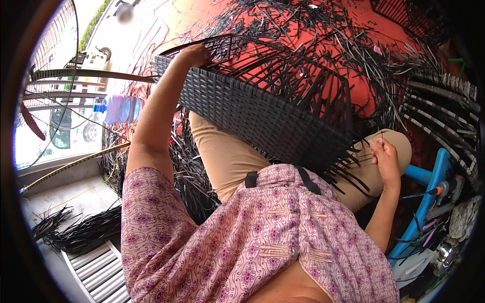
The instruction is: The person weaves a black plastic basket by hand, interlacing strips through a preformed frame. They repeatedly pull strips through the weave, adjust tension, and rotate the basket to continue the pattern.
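Trailing loose flat strips (332,105), a woven black panel (252,108) slants

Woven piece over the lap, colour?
The woven piece is black, seen best in the head view.

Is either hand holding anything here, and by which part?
Left hand: at the far left part of the black woven piece; its grip is hidden. Right hand: curled near the loose strip ends; whether it pinches one cannot be told.

Wire-caged fan (33,123) and blue-capped plastic bottle (124,109) at left
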`<act>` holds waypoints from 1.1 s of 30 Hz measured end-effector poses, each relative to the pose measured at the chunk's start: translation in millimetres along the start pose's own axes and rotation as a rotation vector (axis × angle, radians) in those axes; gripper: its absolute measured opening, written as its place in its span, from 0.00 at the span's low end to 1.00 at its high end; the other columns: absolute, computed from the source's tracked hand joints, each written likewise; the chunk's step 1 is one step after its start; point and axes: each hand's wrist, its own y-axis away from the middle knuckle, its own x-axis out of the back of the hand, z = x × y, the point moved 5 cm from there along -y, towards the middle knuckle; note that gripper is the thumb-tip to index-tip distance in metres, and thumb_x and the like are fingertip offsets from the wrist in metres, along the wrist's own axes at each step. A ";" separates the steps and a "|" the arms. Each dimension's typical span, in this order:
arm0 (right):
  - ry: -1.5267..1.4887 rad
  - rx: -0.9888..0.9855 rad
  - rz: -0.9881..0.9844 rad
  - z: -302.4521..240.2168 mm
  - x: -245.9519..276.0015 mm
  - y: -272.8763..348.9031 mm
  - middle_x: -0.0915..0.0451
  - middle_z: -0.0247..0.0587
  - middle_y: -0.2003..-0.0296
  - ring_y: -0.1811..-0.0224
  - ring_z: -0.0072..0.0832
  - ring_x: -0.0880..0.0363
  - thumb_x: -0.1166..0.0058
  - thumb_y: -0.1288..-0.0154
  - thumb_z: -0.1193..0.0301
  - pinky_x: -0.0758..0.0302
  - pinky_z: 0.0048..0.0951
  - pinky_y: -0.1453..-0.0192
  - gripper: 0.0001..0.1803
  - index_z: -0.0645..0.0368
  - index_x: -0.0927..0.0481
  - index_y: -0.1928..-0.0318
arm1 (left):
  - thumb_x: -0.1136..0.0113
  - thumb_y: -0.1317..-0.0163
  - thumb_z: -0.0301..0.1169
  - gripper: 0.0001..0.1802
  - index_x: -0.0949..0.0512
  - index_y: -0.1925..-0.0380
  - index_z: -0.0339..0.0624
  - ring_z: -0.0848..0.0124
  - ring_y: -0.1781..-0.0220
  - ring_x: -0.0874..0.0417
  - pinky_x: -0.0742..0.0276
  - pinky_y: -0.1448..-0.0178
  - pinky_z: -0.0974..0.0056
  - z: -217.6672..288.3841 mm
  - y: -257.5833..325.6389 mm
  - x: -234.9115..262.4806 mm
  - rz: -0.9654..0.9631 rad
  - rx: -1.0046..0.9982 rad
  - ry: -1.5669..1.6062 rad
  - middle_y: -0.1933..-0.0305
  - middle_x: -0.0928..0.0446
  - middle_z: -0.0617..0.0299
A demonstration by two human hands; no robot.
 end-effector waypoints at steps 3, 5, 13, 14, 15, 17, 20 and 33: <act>0.008 0.004 -0.016 -9.9 -7.8 1.8 0.32 0.21 0.75 0.76 0.09 0.38 0.44 0.26 0.64 0.39 0.15 0.72 0.12 0.57 0.22 0.66 | 0.40 0.41 0.32 0.10 0.13 0.62 0.47 0.59 0.60 0.15 0.20 0.52 0.56 -14.6 -3.7 -10.2 0.019 -0.174 -0.101 0.64 0.14 0.57; 0.030 0.004 -0.020 -11.8 -11.2 -0.4 0.32 0.20 0.76 0.77 0.09 0.39 0.43 0.27 0.65 0.40 0.16 0.73 0.11 0.58 0.22 0.66 | 0.41 0.41 0.30 0.13 0.13 0.57 0.46 0.60 0.56 0.15 0.20 0.49 0.56 -14.0 -5.9 -11.8 0.020 -0.419 -0.415 0.59 0.14 0.58; 0.170 0.007 -0.007 -24.3 -28.7 -12.8 0.30 0.23 0.78 0.78 0.12 0.37 0.42 0.30 0.67 0.38 0.20 0.75 0.11 0.61 0.22 0.69 | 0.40 0.43 0.33 0.17 0.14 0.53 0.49 0.59 0.55 0.13 0.18 0.47 0.59 -48.6 -4.6 -4.8 -0.032 -0.061 0.214 0.55 0.13 0.55; 0.157 0.000 -0.001 -23.1 -29.5 -13.5 0.30 0.24 0.78 0.78 0.12 0.37 0.42 0.30 0.67 0.37 0.21 0.75 0.12 0.61 0.23 0.69 | 0.40 0.43 0.33 0.16 0.13 0.55 0.49 0.60 0.56 0.13 0.18 0.49 0.60 -48.3 -0.3 -2.9 -0.019 0.008 0.306 0.56 0.13 0.56; 0.143 -0.008 0.005 -20.3 -29.2 -12.6 0.30 0.24 0.78 0.78 0.12 0.37 0.42 0.30 0.66 0.37 0.21 0.75 0.12 0.61 0.23 0.69 | 0.40 0.43 0.33 0.15 0.13 0.56 0.49 0.61 0.58 0.13 0.17 0.50 0.61 -48.3 2.4 0.3 -0.007 0.077 0.398 0.58 0.13 0.57; 0.128 -0.019 0.010 -15.0 -25.2 -10.0 0.30 0.24 0.78 0.78 0.13 0.36 0.42 0.30 0.65 0.37 0.21 0.74 0.13 0.61 0.23 0.69 | 0.37 0.46 0.31 0.15 0.12 0.58 0.45 0.68 0.62 0.15 0.19 0.54 0.62 -43.5 4.0 13.7 0.000 0.066 0.225 0.62 0.13 0.59; 0.118 -0.038 0.006 -7.3 -8.1 -4.6 0.30 0.24 0.78 0.78 0.12 0.36 0.43 0.29 0.64 0.37 0.20 0.74 0.14 0.60 0.23 0.69 | 0.36 0.46 0.30 0.12 0.11 0.62 0.45 0.72 0.68 0.16 0.19 0.59 0.64 -64.9 5.6 7.9 0.044 0.029 0.198 0.69 0.14 0.62; 0.048 -0.047 -0.060 -12.3 -14.1 -11.0 0.31 0.24 0.77 0.78 0.11 0.37 0.44 0.28 0.67 0.38 0.17 0.74 0.11 0.59 0.23 0.67 | 0.36 0.46 0.41 0.15 0.12 0.64 0.44 0.59 0.61 0.13 0.18 0.55 0.57 -73.1 -9.8 2.5 -0.219 0.198 -0.197 0.63 0.13 0.57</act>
